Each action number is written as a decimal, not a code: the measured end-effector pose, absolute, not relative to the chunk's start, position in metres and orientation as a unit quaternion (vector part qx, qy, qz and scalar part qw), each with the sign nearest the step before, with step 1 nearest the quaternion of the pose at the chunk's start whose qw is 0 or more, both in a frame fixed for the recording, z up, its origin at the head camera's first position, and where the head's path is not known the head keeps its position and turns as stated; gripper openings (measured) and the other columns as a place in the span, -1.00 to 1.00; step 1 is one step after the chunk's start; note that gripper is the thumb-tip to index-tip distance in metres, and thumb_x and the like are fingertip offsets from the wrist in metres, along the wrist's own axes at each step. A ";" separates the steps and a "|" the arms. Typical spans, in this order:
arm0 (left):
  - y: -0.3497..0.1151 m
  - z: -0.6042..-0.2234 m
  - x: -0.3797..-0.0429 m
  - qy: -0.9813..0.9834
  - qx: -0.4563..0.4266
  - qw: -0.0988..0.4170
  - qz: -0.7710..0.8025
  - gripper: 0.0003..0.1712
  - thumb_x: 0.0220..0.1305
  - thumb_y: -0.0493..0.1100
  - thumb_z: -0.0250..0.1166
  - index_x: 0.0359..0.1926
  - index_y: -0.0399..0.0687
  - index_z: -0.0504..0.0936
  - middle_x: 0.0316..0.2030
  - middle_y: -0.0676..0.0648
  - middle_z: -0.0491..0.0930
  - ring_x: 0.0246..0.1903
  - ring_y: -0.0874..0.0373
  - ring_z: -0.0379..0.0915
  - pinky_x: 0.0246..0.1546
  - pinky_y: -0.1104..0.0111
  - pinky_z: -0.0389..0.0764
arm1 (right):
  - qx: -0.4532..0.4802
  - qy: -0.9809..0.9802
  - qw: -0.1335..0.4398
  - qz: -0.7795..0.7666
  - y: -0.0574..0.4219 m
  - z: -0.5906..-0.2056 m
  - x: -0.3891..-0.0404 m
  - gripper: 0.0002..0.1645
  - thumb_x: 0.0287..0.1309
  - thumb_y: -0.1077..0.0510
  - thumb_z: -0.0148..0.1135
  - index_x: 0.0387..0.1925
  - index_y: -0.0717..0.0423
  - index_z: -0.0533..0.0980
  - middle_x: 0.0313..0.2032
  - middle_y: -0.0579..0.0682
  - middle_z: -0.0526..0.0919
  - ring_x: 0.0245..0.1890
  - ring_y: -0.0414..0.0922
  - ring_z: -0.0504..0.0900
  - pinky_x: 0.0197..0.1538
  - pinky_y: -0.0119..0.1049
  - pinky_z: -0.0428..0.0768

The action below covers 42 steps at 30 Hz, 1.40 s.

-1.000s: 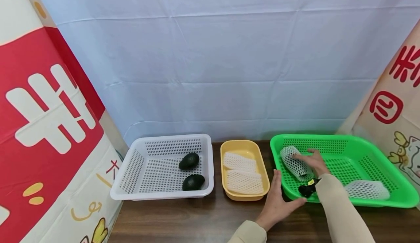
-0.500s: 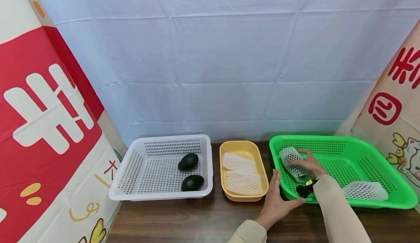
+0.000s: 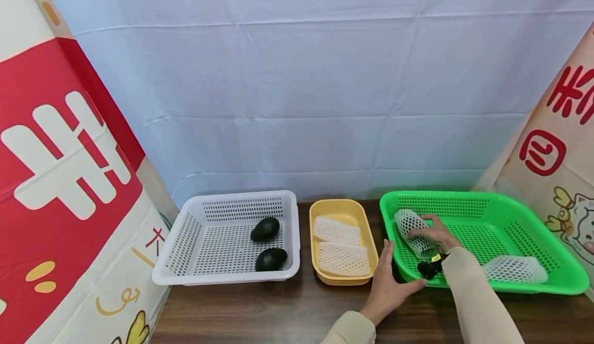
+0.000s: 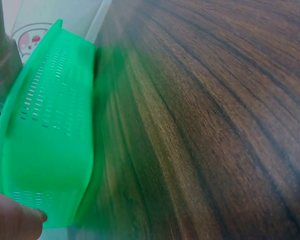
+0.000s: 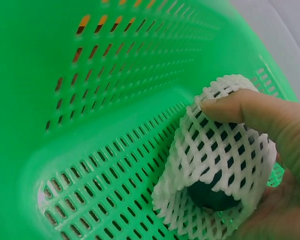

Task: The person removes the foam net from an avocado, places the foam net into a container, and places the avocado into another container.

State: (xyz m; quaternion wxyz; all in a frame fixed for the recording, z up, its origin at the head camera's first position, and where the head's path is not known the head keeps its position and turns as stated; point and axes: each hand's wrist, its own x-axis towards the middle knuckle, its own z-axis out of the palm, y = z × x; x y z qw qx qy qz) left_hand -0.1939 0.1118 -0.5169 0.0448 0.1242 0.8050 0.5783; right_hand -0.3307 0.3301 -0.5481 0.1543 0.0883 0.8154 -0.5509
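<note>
In the green basket (image 3: 492, 230), my right hand (image 3: 438, 234) grips an avocado in a white foam net sleeve (image 3: 410, 223). Its thumb lies across the mesh in the right wrist view, and the dark avocado (image 5: 212, 196) shows through the sleeve's open end. My left hand (image 3: 386, 287) is spread at the basket's near left corner, fingers along the left side and thumb by the front rim. Whether it presses the rim is hard to tell. A second white foam-net bundle (image 3: 516, 269) lies at the basket's front right; what is inside it cannot be made out.
Left of the green basket stands a yellow tray (image 3: 345, 206) with flat foam net sleeves (image 3: 343, 258). Further left, a white basket (image 3: 204, 238) holds two bare avocados (image 3: 265, 229). All three containers stand on a dark wooden table (image 3: 260, 313) before a pale cloth backdrop (image 3: 287, 101).
My right thumb has slid slightly down the wrapped avocado toward its near end. The left hand stays at the basket corner. The view has shifted a little.
</note>
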 end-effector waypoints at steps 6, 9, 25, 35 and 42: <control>0.113 -0.518 -0.195 0.803 0.123 0.047 0.581 0.07 -0.09 0.26 0.30 0.36 0.23 -0.11 0.31 0.19 -0.14 0.26 0.18 -0.12 0.11 0.20 0.21 | 0.086 0.826 0.157 -0.535 0.319 -0.530 -0.320 0.25 -0.26 -0.02 0.44 0.23 0.32 -0.21 -0.06 0.48 0.12 -0.25 0.16 0.40 -0.37 -0.04 0.51; 0.114 -0.517 -0.195 0.803 0.121 0.051 0.581 0.09 -0.08 0.27 0.29 0.37 0.20 -0.13 0.31 0.19 -0.16 0.26 0.18 -0.13 0.11 0.18 0.21 | 0.092 0.831 0.150 -0.527 0.312 -0.520 -0.314 0.18 -0.23 0.00 0.41 0.21 0.34 -0.16 -0.06 0.48 0.12 -0.24 0.19 0.38 -0.36 -0.04 0.49; 0.113 -0.518 -0.204 0.811 0.138 0.074 0.564 0.31 -0.24 0.31 0.35 0.35 0.27 -0.38 0.33 0.16 -0.41 0.29 0.13 -0.33 0.12 0.10 0.18 | 0.129 0.817 0.160 -0.539 0.315 -0.528 -0.322 0.26 -0.28 -0.10 0.41 0.29 0.23 -0.19 0.04 0.43 0.09 -0.18 0.20 0.35 -0.40 -0.02 0.51; 0.112 -0.517 -0.203 0.810 0.130 0.081 0.566 0.24 -0.18 0.30 0.33 0.37 0.23 -0.29 0.32 0.20 -0.31 0.29 0.13 -0.26 0.13 0.08 0.15 | 0.128 0.808 0.159 -0.552 0.298 -0.503 -0.303 0.05 -0.04 0.08 0.26 0.27 0.25 -0.21 0.00 0.45 0.08 -0.22 0.21 0.37 -0.42 0.02 0.52; 0.112 -0.517 -0.204 0.811 0.129 0.076 0.566 0.23 -0.18 0.28 0.34 0.37 0.21 -0.26 0.32 0.20 -0.27 0.28 0.16 -0.23 0.13 0.12 0.17 | 0.127 0.808 0.157 -0.554 0.300 -0.506 -0.304 0.06 -0.05 0.07 0.27 0.27 0.27 -0.20 0.00 0.45 0.07 -0.20 0.22 0.36 -0.43 0.02 0.52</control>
